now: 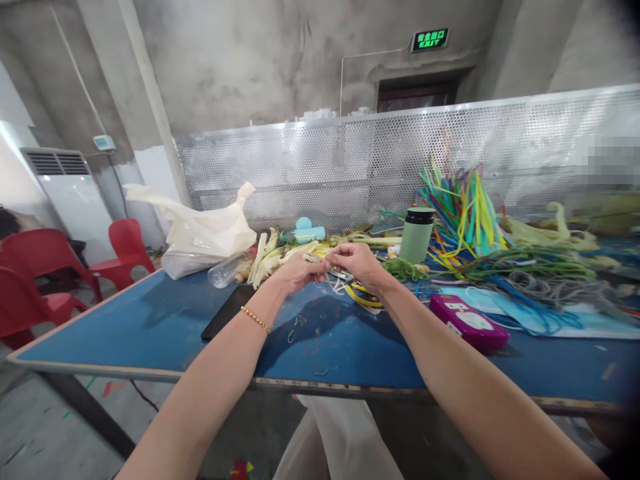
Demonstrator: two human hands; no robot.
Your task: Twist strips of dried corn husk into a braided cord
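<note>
Both my hands meet above the middle of the blue table (150, 327). My left hand (299, 272), with a gold bead bracelet on its wrist, has its fingers curled and pinched toward the right hand. My right hand (359, 261) is also closed in a pinch, fingertips touching the left hand's. Between them is something small and pale that I cannot make out. Just under the hands lie yellow strips (364, 297), pale husk-like strips (273, 257) and small scissors (342, 274).
A green flask (417, 234) stands right of my hands, by a pile of coloured plastic strips (463, 213). A magenta box (469, 323), a black slab (228, 312), a clear bottle (227, 271) and a white bag (200, 233) lie around. Red chairs (45, 267) stand left.
</note>
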